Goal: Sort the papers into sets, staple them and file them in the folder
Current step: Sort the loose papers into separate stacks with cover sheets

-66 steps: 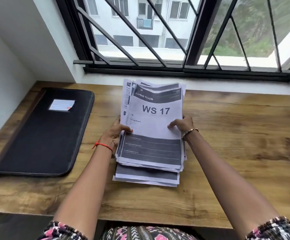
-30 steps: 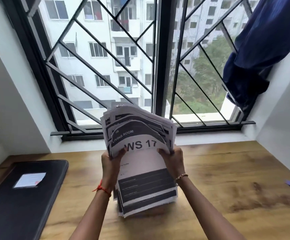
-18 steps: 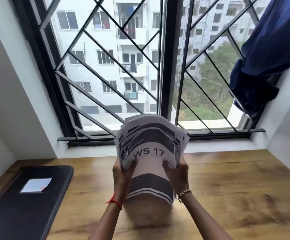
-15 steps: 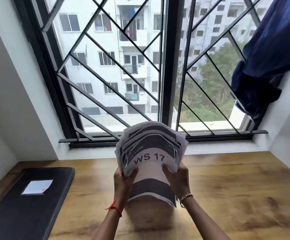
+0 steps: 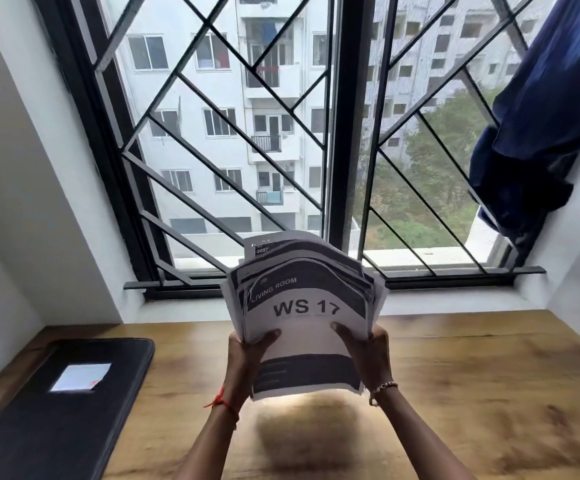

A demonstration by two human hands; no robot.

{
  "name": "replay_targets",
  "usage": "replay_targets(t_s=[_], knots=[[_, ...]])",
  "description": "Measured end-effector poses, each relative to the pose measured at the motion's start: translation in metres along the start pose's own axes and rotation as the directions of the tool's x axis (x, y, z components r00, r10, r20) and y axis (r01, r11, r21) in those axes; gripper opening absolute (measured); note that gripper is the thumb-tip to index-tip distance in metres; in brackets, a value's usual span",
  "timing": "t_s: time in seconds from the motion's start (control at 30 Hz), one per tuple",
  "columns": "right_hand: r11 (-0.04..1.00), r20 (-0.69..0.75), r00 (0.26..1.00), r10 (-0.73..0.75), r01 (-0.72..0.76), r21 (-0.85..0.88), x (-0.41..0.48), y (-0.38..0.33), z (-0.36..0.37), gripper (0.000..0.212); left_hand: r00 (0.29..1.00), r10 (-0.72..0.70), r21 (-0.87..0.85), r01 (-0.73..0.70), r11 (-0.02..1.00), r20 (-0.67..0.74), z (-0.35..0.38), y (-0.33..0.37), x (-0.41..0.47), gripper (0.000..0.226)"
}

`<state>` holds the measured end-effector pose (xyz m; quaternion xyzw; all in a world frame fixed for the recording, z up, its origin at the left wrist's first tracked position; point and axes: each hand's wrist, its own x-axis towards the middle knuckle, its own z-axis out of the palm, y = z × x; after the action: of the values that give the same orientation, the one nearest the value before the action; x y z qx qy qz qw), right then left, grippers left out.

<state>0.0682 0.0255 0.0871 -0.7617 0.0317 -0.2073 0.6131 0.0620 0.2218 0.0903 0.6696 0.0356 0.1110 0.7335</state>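
- Head view: my left hand [image 5: 247, 355] and right hand [image 5: 368, 351] each grip one side edge of the paper stack [image 5: 305, 306], with a thumb laid across the front sheet marked "WS 17". The fingers behind the stack are hidden, so I cannot tell how they lie.
- Position: the stack stands upright above the middle of the desk [image 5: 472, 393], its lower edge clear of the desktop.
- Hazard 1, slippage: both grips sit on the lower half only. Inner sheets are held by friction alone, in my judgement, and could slide out and scatter over the desk.
- Hazard 2, crumpling: the top edges are staggered and bow forward. If I tap the stack down on the desk at a tilt, protruding corners may fold.
- Hazard 3, mixed sets: the sheets are unsorted. A spill would likely shuffle the order further.
- Hazard 4, draught: a blue cloth [image 5: 541, 133] hangs above the desk's right end, by the window. I cannot tell whether a pane is open, but moving air would lift loose sheets.
- Note: the folder [image 5: 56, 410] lies closed on the desk's left end. I see no stapler.
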Motion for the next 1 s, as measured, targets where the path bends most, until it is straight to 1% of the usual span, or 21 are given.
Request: replay_targets(t_s=[0.03, 0.07, 0.17, 0.23, 0.3, 0.4, 0.47, 0.5, 0.6, 0.7, 0.77, 0.83, 0.93, 1.0], knots=[[1.0, 0.02, 1.0, 0.013, -0.014, 0.025, 0.001, 0.0, -0.002, 0.016, 1.0, -0.001, 0.004, 0.001, 1.0, 0.012, -0.002, 0.0, 0.001, 0.028], [0.998, 0.043, 0.998, 0.039, -0.041, 0.054, 0.001, 0.002, -0.005, 0.015, 1.0, -0.011, 0.006, 0.011, 1.0, 0.022, -0.003, 0.0, 0.001, 0.028], [0.986, 0.078, 0.994, 0.077, -0.087, 0.14, -0.001, 0.011, -0.011, 0.024, 0.999, -0.046, 0.009, 0.046, 0.999, 0.014, -0.009, -0.006, 0.001, 0.029], [0.986, 0.093, 0.993, 0.078, -0.091, 0.141, -0.001, 0.015, -0.012, 0.031, 0.998, -0.061, 0.006, 0.061, 0.998, 0.002, -0.011, -0.009, 0.002, 0.031], [0.991, 0.123, 0.988, 0.095, -0.106, 0.083, 0.001, 0.017, -0.011, 0.035, 0.998, -0.07, 0.025, 0.07, 0.997, 0.008, -0.01, -0.012, 0.002, 0.032], [0.984, 0.17, 0.969, 0.177, -0.178, -0.008, 0.001, 0.021, -0.008, 0.032, 0.997, -0.074, 0.081, 0.073, 0.994, 0.015, -0.009, -0.016, 0.0, 0.032], [0.977, 0.162, 0.964, 0.213, -0.208, -0.046, 0.0, 0.025, -0.006, 0.039, 0.997, -0.074, 0.099, 0.074, 0.992, 0.0, -0.008, -0.016, 0.0, 0.027], [0.977, 0.157, 0.964, 0.213, -0.207, -0.052, 0.002, 0.028, -0.005, 0.041, 0.997, -0.071, 0.103, 0.071, 0.992, -0.005, -0.008, -0.015, 0.001, 0.025], [0.977, 0.133, 0.969, 0.209, -0.202, -0.064, 0.01, 0.024, -0.003, 0.029, 0.998, -0.059, 0.102, 0.057, 0.993, 0.009, -0.005, -0.01, 0.008, 0.021], [0.972, 0.146, 0.961, 0.233, -0.227, -0.059, 0.018, 0.015, -0.006, 0.035, 0.995, -0.08, 0.092, 0.075, 0.993, 0.054, -0.004, -0.003, 0.016, 0.02], [0.952, 0.177, 0.936, 0.303, -0.306, -0.015, 0.02, 0.016, -0.007, 0.034, 0.991, -0.117, 0.104, 0.109, 0.989, 0.072, -0.005, -0.001, 0.019, 0.025], [0.92, 0.23, 0.896, 0.379, -0.391, 0.01, 0.021, 0.019, -0.009, 0.029, 0.982, -0.168, 0.141, 0.156, 0.978, 0.082, -0.007, -0.008, 0.021, 0.03], [0.868, 0.315, 0.815, 0.487, -0.491, -0.071, 0.019, 0.043, -0.005, 0.032, 0.961, -0.272, 0.224, 0.255, 0.941, 0.049, -0.012, -0.035, 0.018, 0.035], [0.83, 0.33, 0.763, 0.556, -0.529, -0.177, 0.013, 0.067, -0.002, 0.034, 0.947, -0.32, 0.309, 0.312, 0.898, -0.027, -0.012, -0.059, 0.01, 0.041]])
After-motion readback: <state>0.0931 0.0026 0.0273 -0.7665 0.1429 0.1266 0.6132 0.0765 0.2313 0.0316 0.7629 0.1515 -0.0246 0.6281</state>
